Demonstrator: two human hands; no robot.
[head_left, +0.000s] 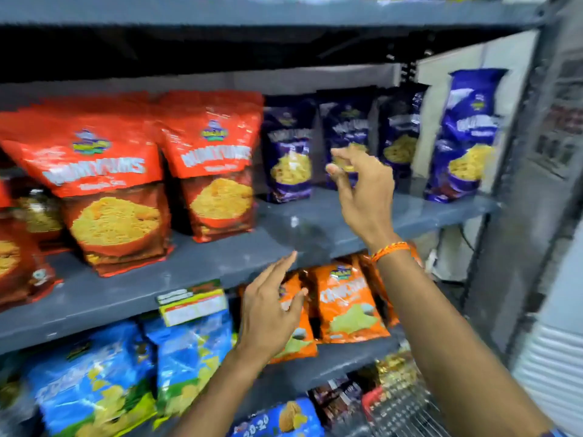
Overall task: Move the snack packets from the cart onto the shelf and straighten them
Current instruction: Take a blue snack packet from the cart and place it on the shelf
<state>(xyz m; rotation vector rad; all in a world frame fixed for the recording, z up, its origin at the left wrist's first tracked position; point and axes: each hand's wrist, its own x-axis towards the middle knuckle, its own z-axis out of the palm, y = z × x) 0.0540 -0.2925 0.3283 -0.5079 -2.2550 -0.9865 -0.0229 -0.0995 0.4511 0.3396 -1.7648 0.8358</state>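
**Shelf mostly stocked, both hands empty**

Nearest, at the bottom right, the wire cart [407,411] shows only its corner, with dark wrapped goods [339,400] beside it; whether any snack packets are left inside cannot be told. A blue pack [277,419] at the bottom edge reads "20-20".

A little further, the left hand [268,313] hangs in front of the lower shelf, fingers loosely spread and gripping nothing. Behind it stand orange packets [350,304], their name too blurred to read, and to the left blue packets [94,376] under a price tag [193,302] with unreadable print.

Further again, the right hand [362,187], with an orange thread at the wrist, reaches over the middle shelf [220,266], fingers curled but released, just in front of the purple packets [288,149]. Four purple ones stand upright along the far right; the rightmost [470,137] sits nearer the edge and out of line. The bare shelf in front of them suggests room for more.

To the left, large red packets [104,181] read roughly "YUMYUMS"; the logo above is illegible.

Judged so: stocking looks well advanced, straightening of the purple row remains.
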